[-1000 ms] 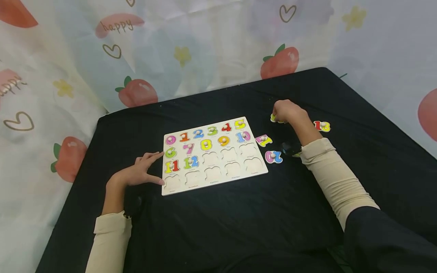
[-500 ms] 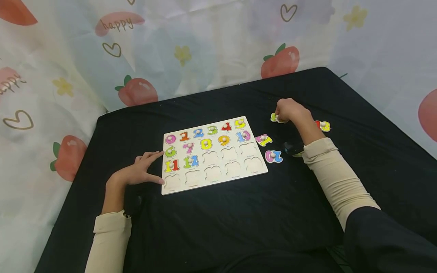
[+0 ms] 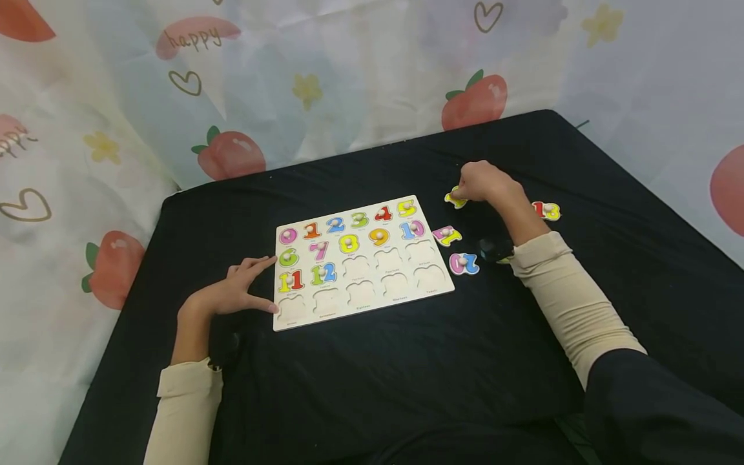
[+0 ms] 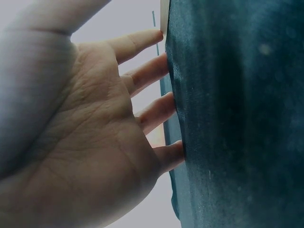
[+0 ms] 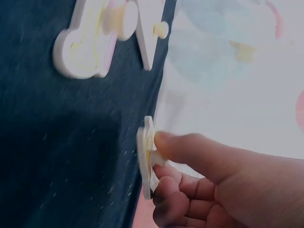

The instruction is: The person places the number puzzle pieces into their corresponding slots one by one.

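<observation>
Right hand (image 3: 488,182) pinches yellow piece (image 3: 453,199) by its knob (image 5: 157,158), at two o'clock from the board (image 3: 343,298). Left hand (image 3: 229,294), spread wide, touches board edge at nine. Risk: small knob could slip from a loose pinch; low carry could knock the pink-and-yellow piece (image 3: 451,238) at the held one's six o'clock.

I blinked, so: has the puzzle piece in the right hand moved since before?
Yes: in the head view, the puzzle piece has moved left, closer to the board.
</observation>
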A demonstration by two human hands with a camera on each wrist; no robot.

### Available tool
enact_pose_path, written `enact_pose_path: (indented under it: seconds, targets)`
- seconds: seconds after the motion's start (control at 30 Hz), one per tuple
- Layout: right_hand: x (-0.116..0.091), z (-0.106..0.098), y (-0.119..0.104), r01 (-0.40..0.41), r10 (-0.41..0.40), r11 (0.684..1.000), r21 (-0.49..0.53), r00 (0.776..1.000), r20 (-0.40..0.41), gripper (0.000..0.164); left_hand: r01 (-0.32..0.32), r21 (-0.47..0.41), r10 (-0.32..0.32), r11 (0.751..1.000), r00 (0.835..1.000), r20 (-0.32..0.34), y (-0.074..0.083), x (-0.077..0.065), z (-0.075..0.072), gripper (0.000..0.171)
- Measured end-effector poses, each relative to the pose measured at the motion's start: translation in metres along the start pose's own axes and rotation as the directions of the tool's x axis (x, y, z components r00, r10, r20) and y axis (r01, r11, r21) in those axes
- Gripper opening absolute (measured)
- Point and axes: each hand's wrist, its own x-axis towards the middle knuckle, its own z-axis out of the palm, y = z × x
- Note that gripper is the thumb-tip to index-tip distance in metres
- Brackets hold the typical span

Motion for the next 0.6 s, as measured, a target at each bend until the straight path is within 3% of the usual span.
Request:
enact_pose_path:
  seconds: [0.27, 0.6]
  targets:
    - [-0.003, 0.006, -0.035, 0.056, -0.055, 0.998, -0.016, 0.997, 0.053, 0.046, 0.004, -0.008, -0.004, 1.000, 1.000, -0.002, 0.001, -0.001, 0.000, 0.106]
    - [-0.015, 0.023, -0.083, 0.137, -0.133, 0.990, -0.041, 0.987, 0.095, 0.030, 0.010, 0.002, -0.010, 1.000, 1.000, 0.009, 0.001, 0.001, 0.000, 0.106]
